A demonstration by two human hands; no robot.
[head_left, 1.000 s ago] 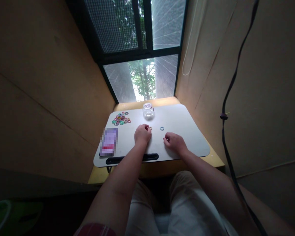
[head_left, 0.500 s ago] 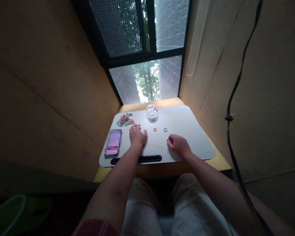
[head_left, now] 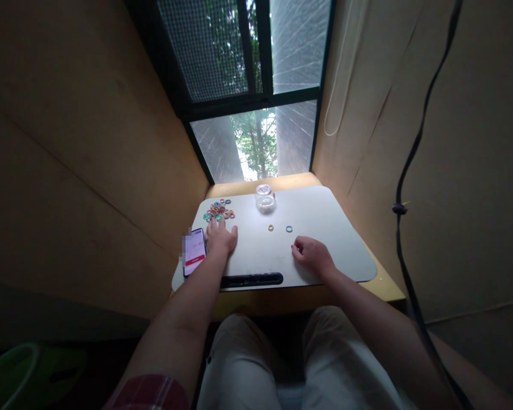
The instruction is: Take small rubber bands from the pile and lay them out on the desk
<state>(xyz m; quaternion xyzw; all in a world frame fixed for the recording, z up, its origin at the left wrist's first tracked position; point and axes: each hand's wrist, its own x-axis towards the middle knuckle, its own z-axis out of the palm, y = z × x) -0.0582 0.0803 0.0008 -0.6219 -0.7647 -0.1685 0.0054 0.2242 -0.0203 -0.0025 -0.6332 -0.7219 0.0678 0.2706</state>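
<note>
Head view: my left hand [head_left: 221,238], fingers spread, has left the yellow ring [head_left: 271,230] for the ring pile [head_left: 217,210]; my right hand [head_left: 312,254] is curled, contents unclear.

1 head camera, worn above the lap [head_left: 241,356], facing forward and down; white table [head_left: 252,253] near, mid-frame; window [head_left: 297,136] farther off, at top.

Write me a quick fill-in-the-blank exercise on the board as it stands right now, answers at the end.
1. The hand at the pile of rings is the ____ one.
2. Between that pile and the right hand lie ____ single rings.
3. The single ring nearer the right hand is ____.
4. The phone lies on the white board's ____ side.

Missing words: left; two; blue; left.
</note>
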